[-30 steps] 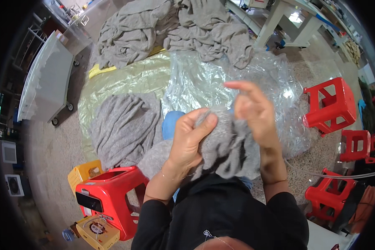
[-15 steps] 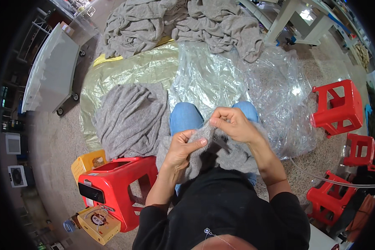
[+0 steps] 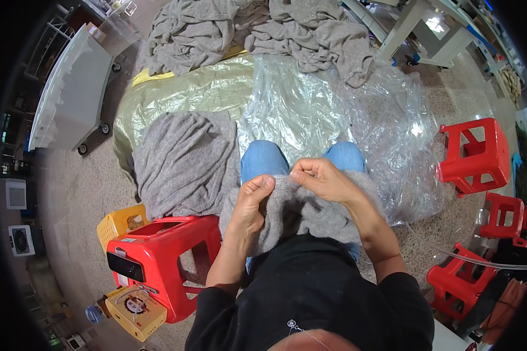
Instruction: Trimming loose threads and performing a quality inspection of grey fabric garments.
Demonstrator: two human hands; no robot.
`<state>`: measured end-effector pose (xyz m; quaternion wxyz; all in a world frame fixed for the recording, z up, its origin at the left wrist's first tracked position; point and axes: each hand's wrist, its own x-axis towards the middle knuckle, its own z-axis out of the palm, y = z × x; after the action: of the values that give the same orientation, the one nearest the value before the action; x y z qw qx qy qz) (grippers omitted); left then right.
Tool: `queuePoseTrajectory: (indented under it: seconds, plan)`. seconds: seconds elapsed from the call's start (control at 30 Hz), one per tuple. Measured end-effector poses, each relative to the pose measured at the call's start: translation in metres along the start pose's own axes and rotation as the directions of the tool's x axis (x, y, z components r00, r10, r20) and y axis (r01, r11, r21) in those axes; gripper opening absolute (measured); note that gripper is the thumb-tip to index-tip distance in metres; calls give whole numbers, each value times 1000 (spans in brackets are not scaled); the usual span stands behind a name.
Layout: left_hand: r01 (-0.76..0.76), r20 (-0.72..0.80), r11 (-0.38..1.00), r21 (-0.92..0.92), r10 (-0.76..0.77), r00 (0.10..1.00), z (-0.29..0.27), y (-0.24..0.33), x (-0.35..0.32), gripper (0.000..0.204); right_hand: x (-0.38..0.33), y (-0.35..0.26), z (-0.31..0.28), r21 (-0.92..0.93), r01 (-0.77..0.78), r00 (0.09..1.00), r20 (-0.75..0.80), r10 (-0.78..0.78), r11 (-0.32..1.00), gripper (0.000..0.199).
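A fuzzy grey knitted garment (image 3: 329,223) lies bunched across my lap, over my blue jeans. My left hand (image 3: 252,202) is closed on it, thumb pressing the knit against the curled fingers. Close to its right, my right hand (image 3: 322,180) pinches the garment's upper edge between thumb and forefinger. Whether those fingertips also hold something small, such as a thread, is too fine to make out. A short stretch of fabric spans the two hands between my knees.
A heap of grey knitwear (image 3: 184,164) sits at my left on plastic sheeting (image 3: 298,96), with more knitwear (image 3: 319,38) piled beyond. A red stool (image 3: 158,263) at my left carries a phone (image 3: 126,267) and a yellow box (image 3: 136,313). Another red stool (image 3: 477,155) stands right.
My right hand has lowered slightly, and its fingers have come down near the knit's edge. My left hand has shifted up a little and turned, its thumb now pointing upward.
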<state>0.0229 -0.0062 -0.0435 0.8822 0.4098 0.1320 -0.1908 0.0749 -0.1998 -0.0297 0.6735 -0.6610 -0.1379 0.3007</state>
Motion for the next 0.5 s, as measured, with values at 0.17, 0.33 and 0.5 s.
queuePoseTrajectory:
  seconds: [0.17, 0.33, 0.5]
  plan:
    - [15, -1, 1000, -21, -15, 1000, -3, 3, -1, 13, 1, 8, -14, -326, -80, 981, 142, 132, 942, 15]
    - [22, -81, 1000, -17, -23, 996, -30, 2, 3, 11, 0, 8, -17, 30, -53, 995, 92, 50, 998, 16]
    - [14, -69, 999, 37, -12, 998, -30, 8, -1, 9, -2, 15, -22, 47, -61, 997, 51, 59, 997, 18]
